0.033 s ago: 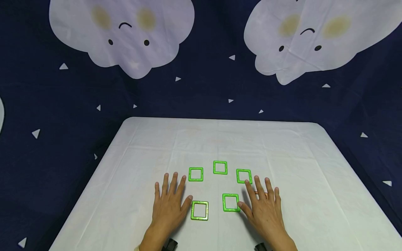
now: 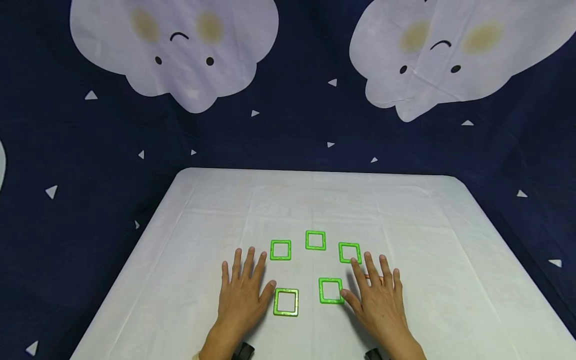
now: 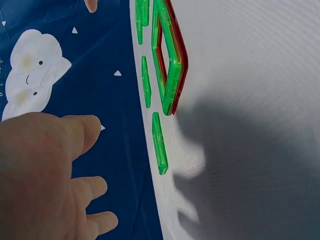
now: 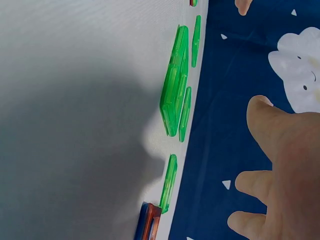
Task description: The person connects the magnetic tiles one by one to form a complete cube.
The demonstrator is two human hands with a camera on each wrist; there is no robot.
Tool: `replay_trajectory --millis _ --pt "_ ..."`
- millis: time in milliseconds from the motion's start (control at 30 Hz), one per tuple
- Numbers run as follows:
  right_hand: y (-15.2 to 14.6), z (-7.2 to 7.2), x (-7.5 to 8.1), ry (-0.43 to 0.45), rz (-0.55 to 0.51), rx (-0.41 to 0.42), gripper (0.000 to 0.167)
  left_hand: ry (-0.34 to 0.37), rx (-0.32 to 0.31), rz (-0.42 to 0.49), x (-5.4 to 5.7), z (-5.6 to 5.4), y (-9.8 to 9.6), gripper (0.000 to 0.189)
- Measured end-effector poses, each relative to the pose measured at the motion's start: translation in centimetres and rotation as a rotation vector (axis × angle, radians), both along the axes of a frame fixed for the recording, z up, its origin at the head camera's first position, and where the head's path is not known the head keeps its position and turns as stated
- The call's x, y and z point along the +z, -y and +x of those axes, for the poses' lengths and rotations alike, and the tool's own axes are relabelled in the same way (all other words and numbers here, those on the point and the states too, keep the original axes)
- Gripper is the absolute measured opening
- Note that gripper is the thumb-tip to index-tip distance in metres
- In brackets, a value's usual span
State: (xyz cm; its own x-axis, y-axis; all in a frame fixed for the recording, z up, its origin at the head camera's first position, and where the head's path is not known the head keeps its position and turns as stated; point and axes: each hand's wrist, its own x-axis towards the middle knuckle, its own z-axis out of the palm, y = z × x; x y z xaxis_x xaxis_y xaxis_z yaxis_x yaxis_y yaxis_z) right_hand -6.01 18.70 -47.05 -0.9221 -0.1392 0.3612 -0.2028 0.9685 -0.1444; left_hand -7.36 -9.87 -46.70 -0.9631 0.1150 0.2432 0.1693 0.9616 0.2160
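Observation:
Both hands are spread palm down above the white table, fingers straight and holding nothing. My left hand (image 2: 243, 300) is left of the front-left green square magnetic tile (image 2: 285, 313); its thumb tip is close to that tile's edge. In the left wrist view, a red tile (image 3: 181, 55) lies under this green one. My right hand (image 2: 380, 307) has its thumb tip overlapping the front-right green tile (image 2: 321, 291), which looks like a stack in the right wrist view. Its index fingertip overlaps the back-right green tile (image 2: 340, 253). An orange and blue piece (image 4: 151, 222) is mostly hidden beneath this hand.
Two more green tiles lie farther back, one at the back left (image 2: 281, 258) and one at the back middle (image 2: 315, 248). A white cloth covers the table (image 2: 216, 200). Behind it hangs a dark blue curtain (image 2: 306, 130) with clouds and small triangles.

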Motion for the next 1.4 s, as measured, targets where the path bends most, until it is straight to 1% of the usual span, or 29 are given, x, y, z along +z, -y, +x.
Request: replay_trajectory --millis 233,733,1100,1400 --pt "-0.05 -0.13 0.15 0.005 0.001 0.000 0.070 -0.001 0.000 0.001 0.13 -0.01 -0.05 0.063" --pt "-0.31 -0.08 0.23 0.019 0.002 -0.005 0.071 0.019 -0.001 -0.002 0.42 0.07 -0.27 0.064" --pt "-0.26 -0.03 0.07 0.014 -0.008 -0.004 0.071 0.010 -0.001 -0.009 0.31 0.11 -0.29 0.064" --pt "-0.18 -0.11 0.09 0.023 -0.010 0.000 0.072 0.017 0.000 0.000 0.20 0.11 -0.43 0.065"
